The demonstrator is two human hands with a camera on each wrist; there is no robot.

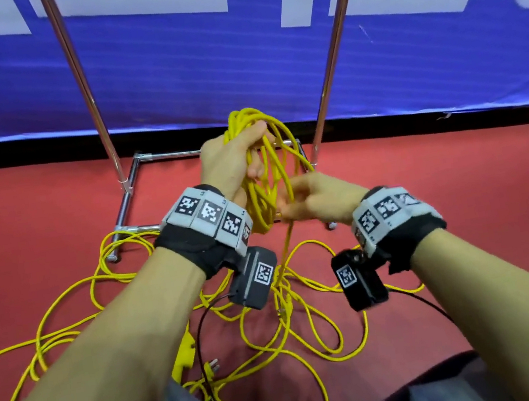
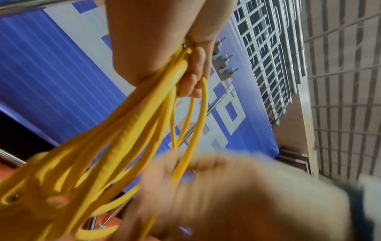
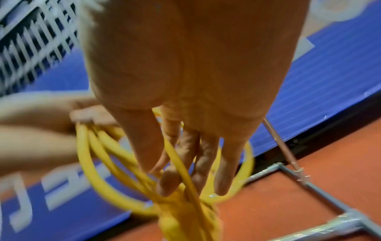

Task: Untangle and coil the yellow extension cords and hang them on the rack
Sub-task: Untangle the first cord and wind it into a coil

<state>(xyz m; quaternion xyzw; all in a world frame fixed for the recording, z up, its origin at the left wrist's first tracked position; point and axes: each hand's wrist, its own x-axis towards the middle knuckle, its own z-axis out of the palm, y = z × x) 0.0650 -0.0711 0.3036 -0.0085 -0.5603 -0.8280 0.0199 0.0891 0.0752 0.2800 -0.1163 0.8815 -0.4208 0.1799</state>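
Note:
My left hand (image 1: pixel 232 157) is raised in front of the rack and grips the top of a coil of yellow extension cord (image 1: pixel 264 197), whose loops hang below the fist. The left wrist view shows the same bundle (image 2: pixel 134 130) running out of the closed left hand (image 2: pixel 164 48). Just right of the coil, my right hand (image 1: pixel 298 202) pinches one strand, and that strand (image 3: pixel 179 163) passes between thumb and fingers of this hand (image 3: pixel 185 146). From there the cord drops to a tangle (image 1: pixel 290 303) on the red floor. The chrome rack (image 1: pixel 332 47) stands behind.
The rack's base tubes (image 1: pixel 127 194) lie on the floor under my hands. A yellow socket block (image 1: pixel 185 351) and a plug (image 1: pixel 213 366) rest near my knees. Loose yellow loops (image 1: pixel 49 317) spread to the left. A blue banner (image 1: pixel 198 54) closes the back.

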